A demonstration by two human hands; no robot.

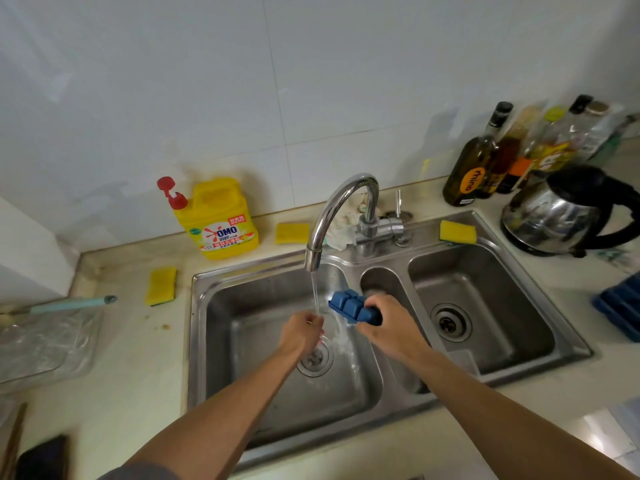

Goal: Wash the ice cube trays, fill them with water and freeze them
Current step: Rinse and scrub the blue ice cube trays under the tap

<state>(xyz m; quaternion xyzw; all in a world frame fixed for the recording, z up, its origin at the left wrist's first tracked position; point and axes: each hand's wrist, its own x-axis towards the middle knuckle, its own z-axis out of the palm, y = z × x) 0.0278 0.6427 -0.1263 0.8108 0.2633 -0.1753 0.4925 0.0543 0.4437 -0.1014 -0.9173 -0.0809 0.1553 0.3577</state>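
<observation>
My right hand point(384, 323) grips a blue ice cube tray point(348, 304) by its near end, bottom side up, over the left basin of the steel sink point(214, 282). Water runs from the curved tap point(332, 216) just left of the tray. My left hand point(300, 332) sits under the stream with its fingers curled downward; whether it holds anything is hidden. More blue trays point(620, 306) lie stacked on the counter at the right edge.
A yellow detergent jug point(221, 220) stands behind the sink, with yellow sponges point(161, 285) point(292, 233) point(458, 232) around it. A steel kettle point(561, 216) and several bottles point(485, 161) fill the back right. A clear tray point(45, 344) and brush point(69, 303) lie left.
</observation>
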